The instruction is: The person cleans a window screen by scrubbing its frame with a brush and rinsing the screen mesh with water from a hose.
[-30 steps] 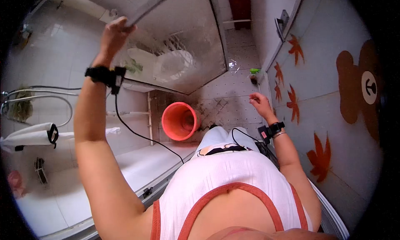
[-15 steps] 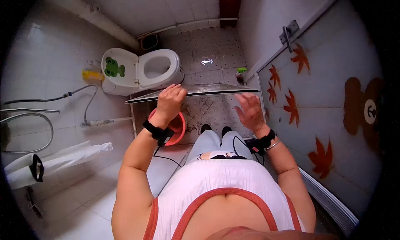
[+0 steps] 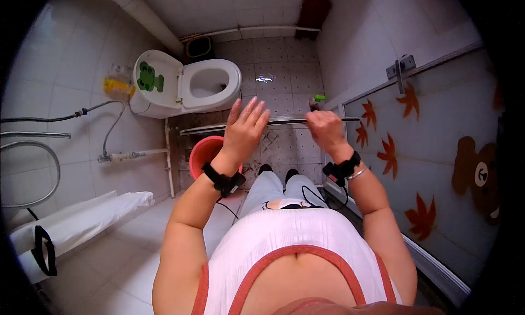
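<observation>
A thin, flat panel stands across in front of me, seen nearly edge-on with a dark top edge. I cannot make out its material. My right hand has its fingers curled over that edge, towards the right end. Nearer the middle, my left hand lies against the panel, fingers stretched out. Below and left of it, partly covered by my forearm, stands a pink bucket.
A toilet with its lid up stands beyond the panel. To the right is a door with leaf stickers and a handle. Hoses hang at the left wall. A green-capped bottle stands by the right wall.
My left hand has gone from a closed grip to outstretched fingers and shifted right. My right hand has closed over the panel's edge. The panel looks narrower, closer to edge-on.
</observation>
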Motion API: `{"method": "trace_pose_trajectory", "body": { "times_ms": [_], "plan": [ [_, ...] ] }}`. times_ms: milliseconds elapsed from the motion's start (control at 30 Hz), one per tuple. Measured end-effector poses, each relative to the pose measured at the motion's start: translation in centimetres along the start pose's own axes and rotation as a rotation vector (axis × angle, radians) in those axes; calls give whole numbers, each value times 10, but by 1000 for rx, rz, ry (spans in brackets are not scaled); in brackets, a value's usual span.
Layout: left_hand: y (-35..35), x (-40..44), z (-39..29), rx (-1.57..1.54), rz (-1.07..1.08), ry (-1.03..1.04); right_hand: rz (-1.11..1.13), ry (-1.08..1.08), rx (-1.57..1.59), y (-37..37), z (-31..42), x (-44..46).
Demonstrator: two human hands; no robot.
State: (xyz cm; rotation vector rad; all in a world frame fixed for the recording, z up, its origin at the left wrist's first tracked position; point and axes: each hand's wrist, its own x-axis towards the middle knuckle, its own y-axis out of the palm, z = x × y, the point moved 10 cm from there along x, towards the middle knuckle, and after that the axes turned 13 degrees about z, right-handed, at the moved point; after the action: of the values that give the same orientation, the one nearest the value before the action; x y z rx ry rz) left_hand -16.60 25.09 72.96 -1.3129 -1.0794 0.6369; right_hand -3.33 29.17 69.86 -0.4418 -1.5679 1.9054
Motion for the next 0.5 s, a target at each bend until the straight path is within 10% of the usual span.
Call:
{"method": "trace_pose_trajectory", "body": {
  "times_ms": [500],
  "plan": [
    [-19,-88,103,-155,-43,-454,-166,835,-158,-62,-88,-64]
  ]
}}
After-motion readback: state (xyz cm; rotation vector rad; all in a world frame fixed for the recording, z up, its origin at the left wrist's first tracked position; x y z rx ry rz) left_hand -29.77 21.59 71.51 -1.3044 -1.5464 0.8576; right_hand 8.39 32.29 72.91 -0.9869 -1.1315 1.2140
